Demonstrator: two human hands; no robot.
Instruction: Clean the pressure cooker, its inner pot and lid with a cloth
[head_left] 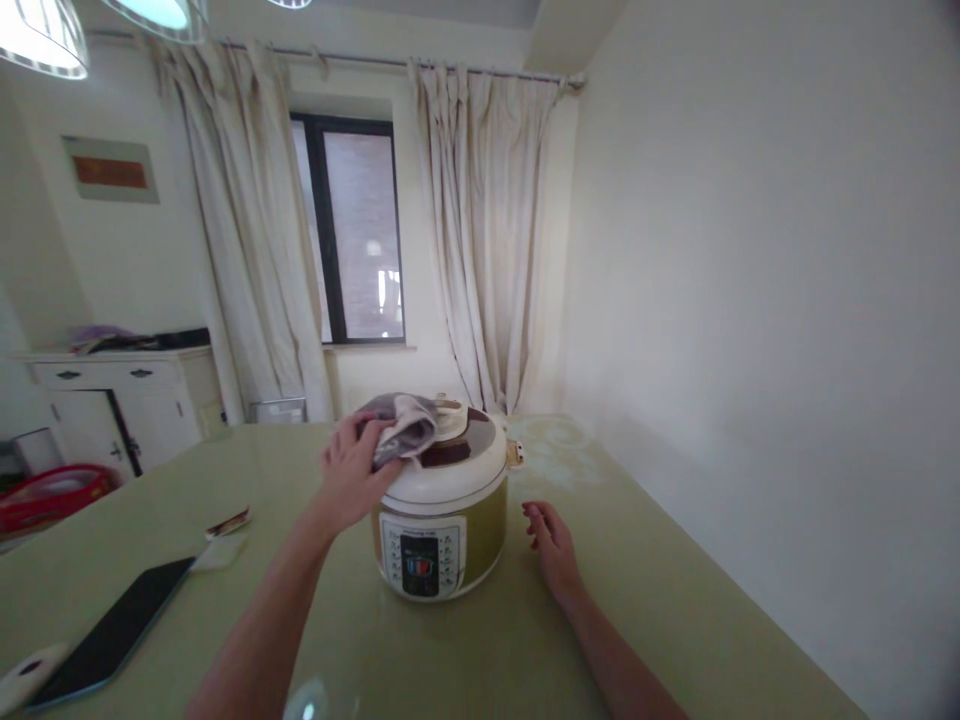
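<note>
A green and white electric pressure cooker [442, 520] stands on the pale green table [675, 600], its control panel facing me. My left hand [352, 475] grips a grey cloth [405, 425] and presses it on the left side of the cooker's lid. My right hand [551, 545] rests on the table just right of the cooker, fingers loosely stretched, holding nothing.
A dark tablet [112, 630] lies at the table's left front, with a small white object [221, 550] and a card beyond it. A white wall runs along the right. A white cabinet [120, 400] and curtained window [356, 230] stand behind.
</note>
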